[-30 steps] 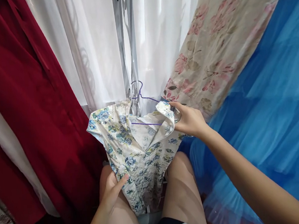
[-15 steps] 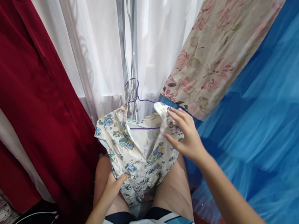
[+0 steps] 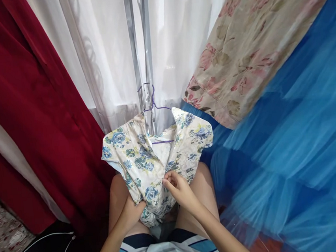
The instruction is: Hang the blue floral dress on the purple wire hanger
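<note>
A white blouse (image 3: 141,160) with blue flowers hangs on a purple hanger (image 3: 163,107), its lower part between my bare knees. Both shoulders of the garment lie over the hanger, and the hanger's lower bar shows inside the V-neck. My left hand (image 3: 134,212) grips the blouse's side low on the left, thumb on top. At the bottom of the neck opening, my right hand (image 3: 176,184) pinches the front with thumb and fingers. Whether a zipper pull or just cloth sits in that pinch is too small to tell.
Grey straps (image 3: 146,33) run down to the hanger hook before white curtains (image 3: 108,60). Dark red cloth (image 3: 45,114) hangs at left. Beige flowered fabric (image 3: 233,64) and blue tulle (image 3: 300,137) hang at right. A white cable (image 3: 34,248) lies at lower left on something black.
My right hand has moved from the right shoulder of the blouse down to the base of the neckline and closed there. The right shoulder now lies flatter. My left hand keeps its hold.
</note>
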`<state>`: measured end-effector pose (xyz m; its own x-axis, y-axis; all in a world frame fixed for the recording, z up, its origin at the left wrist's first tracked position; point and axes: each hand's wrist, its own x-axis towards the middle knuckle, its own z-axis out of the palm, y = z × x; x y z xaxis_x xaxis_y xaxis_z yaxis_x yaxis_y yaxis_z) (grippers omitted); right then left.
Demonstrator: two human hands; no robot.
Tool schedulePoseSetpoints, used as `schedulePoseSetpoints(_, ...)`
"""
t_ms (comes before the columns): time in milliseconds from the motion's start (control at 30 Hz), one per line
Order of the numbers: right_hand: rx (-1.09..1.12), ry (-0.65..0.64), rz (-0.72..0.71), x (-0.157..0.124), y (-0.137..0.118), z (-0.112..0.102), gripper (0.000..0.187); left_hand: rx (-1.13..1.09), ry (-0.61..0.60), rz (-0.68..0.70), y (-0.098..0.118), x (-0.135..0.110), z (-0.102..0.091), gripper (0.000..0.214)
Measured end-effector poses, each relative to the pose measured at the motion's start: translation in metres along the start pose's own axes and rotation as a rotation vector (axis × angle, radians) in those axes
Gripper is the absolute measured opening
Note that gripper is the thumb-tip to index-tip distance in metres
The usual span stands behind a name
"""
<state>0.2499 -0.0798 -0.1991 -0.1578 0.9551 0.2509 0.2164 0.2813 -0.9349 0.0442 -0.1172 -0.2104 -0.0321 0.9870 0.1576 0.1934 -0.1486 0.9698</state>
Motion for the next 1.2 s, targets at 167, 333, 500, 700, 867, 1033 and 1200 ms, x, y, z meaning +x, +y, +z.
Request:
schedulePoseSetpoints(167, -0.058, -0.024, 0.001, -0.003, -0.003, -0.003, 0.018, 0.039, 0.017, 0.004, -0.005, 0.000, 0.004, 0.050)
schedulePoseSetpoints(333, -0.154, -0.040, -0.012, -0.005, -0.011, -0.007, 0.020, 0.054, 0.348, -0.013, -0.045, 0.027, -0.017, 0.044)
schedulePoseSetpoints(500, -0.176, -0.037, -0.034, -0.005, -0.013, -0.008, 0.023, -0.040, 0.520, -0.041, -0.095, 0.048, -0.046, 0.026)
schedulePoseSetpoints(700, 0.053, 0.002, 0.024, 0.000, -0.019, -0.015, 0.014, 0.057, 0.576, 0.082, -0.066, 0.036, -0.024, 0.029)
schedulePoseSetpoints(867, 0.465, -0.282, 0.317, -0.003, -0.034, -0.013, 0.015, 0.213, 0.049, 0.248, -0.008, 0.011, 0.038, 0.022)
schedulePoseSetpoints(1033, 0.562, -0.253, 0.373, -0.008, -0.033, -0.005, 0.021, 0.257, 0.076, 0.275, 0.003, 0.008, 0.062, 0.008)
schedulePoseSetpoints(1200, 0.736, -0.057, 0.341, 0.000, -0.038, -0.010, 0.026, 0.422, 0.010, 0.311, 0.003, 0.000, 0.065, 0.013)
